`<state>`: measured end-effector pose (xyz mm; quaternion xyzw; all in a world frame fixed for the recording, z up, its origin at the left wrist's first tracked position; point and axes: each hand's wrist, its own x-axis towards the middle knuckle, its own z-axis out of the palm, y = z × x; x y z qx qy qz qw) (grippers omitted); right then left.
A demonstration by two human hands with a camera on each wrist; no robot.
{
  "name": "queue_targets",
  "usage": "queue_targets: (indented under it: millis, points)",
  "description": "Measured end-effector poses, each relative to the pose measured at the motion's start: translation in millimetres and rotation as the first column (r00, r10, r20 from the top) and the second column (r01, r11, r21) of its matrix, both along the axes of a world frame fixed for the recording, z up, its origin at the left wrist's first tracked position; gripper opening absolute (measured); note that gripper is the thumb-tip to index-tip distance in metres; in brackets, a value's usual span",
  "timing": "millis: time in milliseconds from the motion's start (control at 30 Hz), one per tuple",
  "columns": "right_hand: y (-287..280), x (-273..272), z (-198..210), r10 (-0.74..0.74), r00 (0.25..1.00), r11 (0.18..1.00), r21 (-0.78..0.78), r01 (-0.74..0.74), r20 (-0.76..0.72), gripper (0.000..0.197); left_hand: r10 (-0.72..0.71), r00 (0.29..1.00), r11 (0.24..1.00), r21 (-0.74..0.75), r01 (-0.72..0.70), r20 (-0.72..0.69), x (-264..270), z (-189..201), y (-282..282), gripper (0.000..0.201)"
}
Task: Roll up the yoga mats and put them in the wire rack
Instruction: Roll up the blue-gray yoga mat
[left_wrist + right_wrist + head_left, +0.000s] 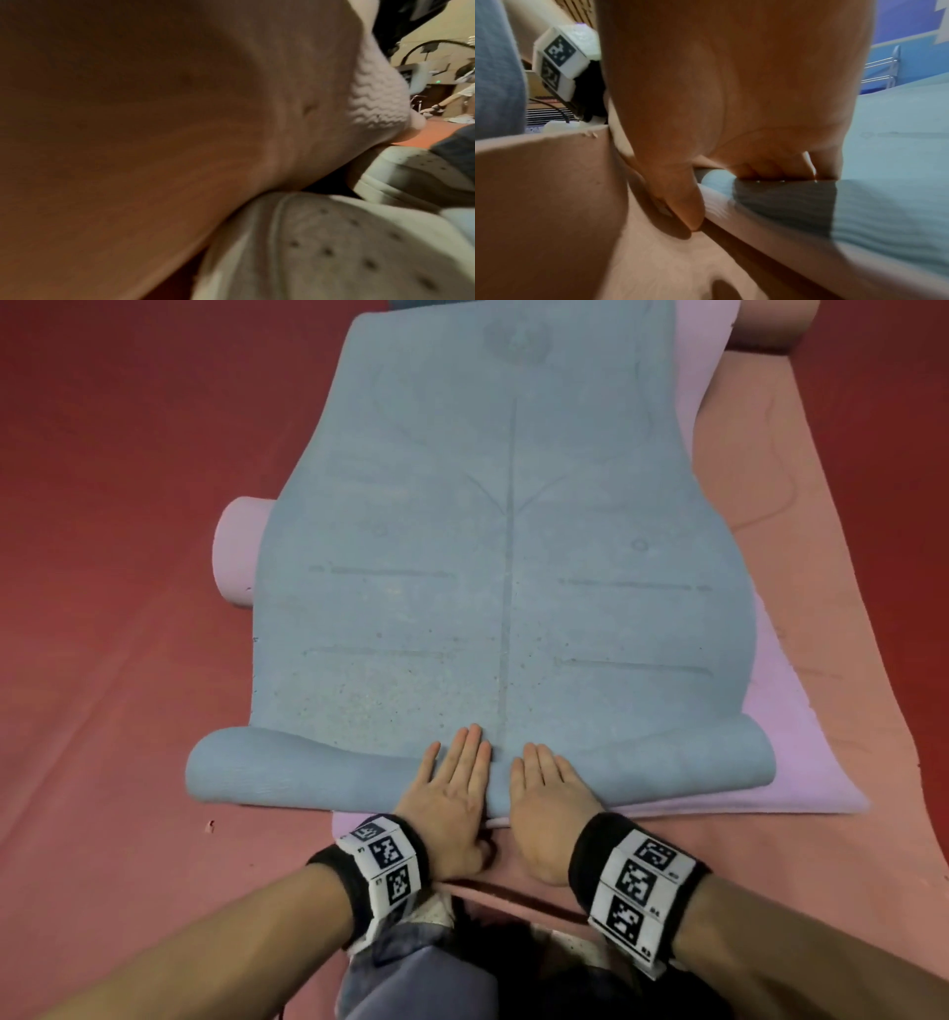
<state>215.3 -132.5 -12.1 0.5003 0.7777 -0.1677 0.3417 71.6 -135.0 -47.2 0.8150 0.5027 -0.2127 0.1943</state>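
A blue-grey yoga mat (508, 546) lies lengthwise in front of me, its near end rolled into a low roll (287, 770). My left hand (452, 788) and right hand (549, 793) press flat on the middle of that roll, side by side, fingers straight. Under it lies a lilac mat (801, 762), partly rolled at the left (236, 557), and beneath both a pink mat (801, 516). In the right wrist view my right hand (757, 121) rests on the blue roll (859, 203). A wire rack (883, 69) shows far behind.
Red floor (128, 454) surrounds the mats. A rolled pink end (770, 325) lies at the far right. My knees and white shoes (334, 253) are just behind my wrists. In the left wrist view a person (460, 95) stands far off near equipment.
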Motion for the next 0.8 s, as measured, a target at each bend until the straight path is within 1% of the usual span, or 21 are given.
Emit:
queue_targets:
  millis: [100,200,300,333,367,433,500,600,700,800]
  points:
    - [13,7,1,0.001,0.998,1.000,-0.015,-0.002,-0.067,0.080,-0.018,0.999,1.000,-0.010,0.018,0.027,-3,-2,12,0.101]
    - [24,11,1,0.016,0.995,0.999,-0.028,-0.019,-0.100,0.082,-0.011,0.998,1.000,-0.025,0.013,0.060,-5,-5,23,0.102]
    - [27,12,-2,0.012,0.994,0.999,-0.031,-0.016,-0.112,0.085,0.002,0.996,0.998,-0.064,0.004,0.094,-7,-7,32,0.115]
    - [27,13,-3,0.008,0.993,0.999,-0.034,-0.012,-0.119,0.086,0.011,0.994,0.996,-0.084,-0.002,0.110,-8,-6,33,0.116]
    - [27,13,-4,-0.003,0.991,0.999,-0.040,-0.003,-0.131,0.088,0.023,0.991,0.994,-0.105,-0.010,0.130,-9,-5,33,0.114]
    - [26,15,-4,-0.041,0.986,0.997,-0.068,0.030,-0.160,0.089,0.052,0.984,0.991,-0.131,-0.030,0.172,-11,-6,32,0.101]
    - [25,15,-3,-0.061,0.983,0.995,-0.085,0.047,-0.174,0.089,0.066,0.978,0.992,-0.114,-0.044,0.196,-11,-9,30,0.092]
    - [28,13,1,-0.064,0.986,0.992,-0.116,0.047,-0.153,0.087,0.046,0.980,0.999,-0.036,-0.040,0.194,-10,-15,29,0.095]
    - [43,10,14,-0.038,0.996,0.985,-0.174,0.024,-0.080,0.078,0.009,0.982,0.999,0.040,-0.017,0.190,-10,-19,33,0.097]
    - [65,10,23,-0.024,0.993,0.985,-0.170,0.004,-0.112,0.067,0.009,0.977,0.997,0.071,-0.024,0.212,-10,-22,41,0.097]
